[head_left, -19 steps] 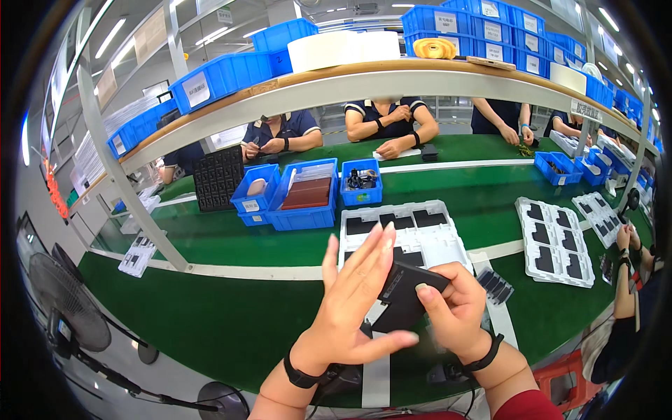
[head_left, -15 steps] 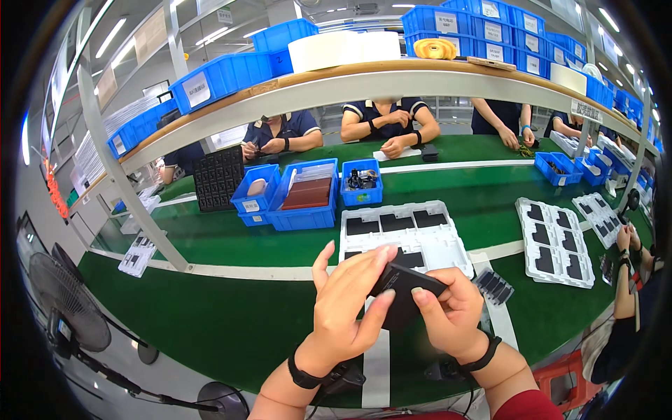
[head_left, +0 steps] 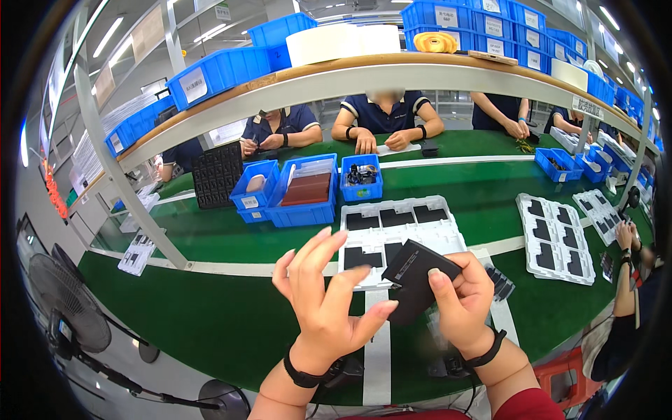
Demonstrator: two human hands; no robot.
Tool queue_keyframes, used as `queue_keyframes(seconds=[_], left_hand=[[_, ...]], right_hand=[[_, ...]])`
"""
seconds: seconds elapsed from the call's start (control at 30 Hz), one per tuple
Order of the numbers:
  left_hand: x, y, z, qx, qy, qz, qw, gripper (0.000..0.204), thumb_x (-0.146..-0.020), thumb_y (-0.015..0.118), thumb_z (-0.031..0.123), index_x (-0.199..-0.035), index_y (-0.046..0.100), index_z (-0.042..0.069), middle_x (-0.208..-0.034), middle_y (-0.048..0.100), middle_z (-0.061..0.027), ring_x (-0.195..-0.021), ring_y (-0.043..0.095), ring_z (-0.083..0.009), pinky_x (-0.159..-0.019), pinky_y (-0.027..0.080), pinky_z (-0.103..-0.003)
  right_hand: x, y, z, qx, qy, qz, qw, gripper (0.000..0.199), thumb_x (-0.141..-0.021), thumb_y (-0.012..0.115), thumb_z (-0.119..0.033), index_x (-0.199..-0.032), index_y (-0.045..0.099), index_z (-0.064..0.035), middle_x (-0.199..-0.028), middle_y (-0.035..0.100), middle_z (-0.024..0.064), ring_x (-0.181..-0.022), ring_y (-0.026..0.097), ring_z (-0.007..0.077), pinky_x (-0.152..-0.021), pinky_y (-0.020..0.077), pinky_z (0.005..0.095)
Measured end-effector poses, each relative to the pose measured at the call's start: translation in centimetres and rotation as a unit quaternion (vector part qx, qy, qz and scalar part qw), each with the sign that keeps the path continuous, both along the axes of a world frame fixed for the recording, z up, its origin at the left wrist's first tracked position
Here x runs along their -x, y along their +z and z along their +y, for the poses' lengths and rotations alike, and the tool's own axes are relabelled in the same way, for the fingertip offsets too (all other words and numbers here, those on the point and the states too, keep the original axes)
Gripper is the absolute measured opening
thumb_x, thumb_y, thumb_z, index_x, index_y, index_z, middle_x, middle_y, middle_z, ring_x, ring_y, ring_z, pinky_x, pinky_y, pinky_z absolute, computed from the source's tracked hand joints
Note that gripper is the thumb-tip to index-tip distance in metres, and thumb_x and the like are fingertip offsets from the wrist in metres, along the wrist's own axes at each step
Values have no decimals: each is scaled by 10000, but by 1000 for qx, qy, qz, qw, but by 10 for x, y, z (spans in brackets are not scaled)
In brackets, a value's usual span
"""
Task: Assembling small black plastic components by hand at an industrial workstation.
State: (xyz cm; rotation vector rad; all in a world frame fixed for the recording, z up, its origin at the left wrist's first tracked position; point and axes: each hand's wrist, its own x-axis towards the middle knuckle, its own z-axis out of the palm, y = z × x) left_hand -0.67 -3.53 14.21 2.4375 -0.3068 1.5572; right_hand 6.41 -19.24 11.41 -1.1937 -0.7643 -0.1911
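Note:
My right hand grips a flat black L-shaped battery pack by its right side, thumb on the near face. The pack is tilted up over the front of a white moulded tray, where several similar black pieces lie in compartments. To the left of the pack is my left hand, open, its fingers spread. Its thumb tip comes close to the pack's left edge; whether they touch I cannot tell. Both wrists wear black bands. Beyond my right hand, a small dark strip of parts lies on the green table.
Blue bins stand behind the tray, beside an upright black tray. Another white tray lies to the right. A shelf beam spans above. Co-workers sit across and at the right. A fan stands left.
My left hand has come off the battery pack and moved left, fingers spreading. The pack now stays in my right hand alone, turned to show more of its face.

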Motion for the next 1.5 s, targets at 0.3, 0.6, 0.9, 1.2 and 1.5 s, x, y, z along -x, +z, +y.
queue_keyframes(seconds=[0.3,0.6,0.9,1.2,1.5], left_hand=[[-11,-2,4,70,-231,148,959,751,-764,583,485,-1304,401,-5,-1352,401,-189,-1273,360,-314,-1032,106,-488],[-3,2,-14,-62,32,149,986,973,-670,480,756,-1310,411,26,-1337,414,-201,-1276,337,-355,-1023,36,-546],[-11,-9,13,118,-364,33,923,764,-730,659,494,-1327,409,88,-1367,299,-286,-1257,330,-414,-1022,256,-472],[-22,-17,28,268,-504,97,815,793,-642,776,66,-1322,368,56,-624,607,-76,-623,616,-206,-726,374,-345],[-4,9,31,188,-295,97,932,288,-660,747,66,-938,675,47,-743,663,-53,-600,492,-120,-632,325,-270]], right_hand=[[9,4,3,-21,78,78,994,150,-874,557,-41,-974,496,50,-804,629,79,-685,577,50,-574,446,168],[5,-5,4,10,38,24,999,149,-869,566,-46,-960,501,53,-781,623,65,-644,563,35,-529,433,166],[-7,-7,5,-82,315,272,906,193,-884,544,-63,-1052,511,26,-917,628,93,-789,607,94,-677,495,224],[-3,-14,11,90,547,273,786,386,-970,316,-309,-1205,374,-9,-764,635,218,-657,648,270,-515,492,270],[-7,-6,2,104,119,-49,986,156,-833,568,10,-965,541,91,-721,648,87,-621,600,70,-545,453,196]])
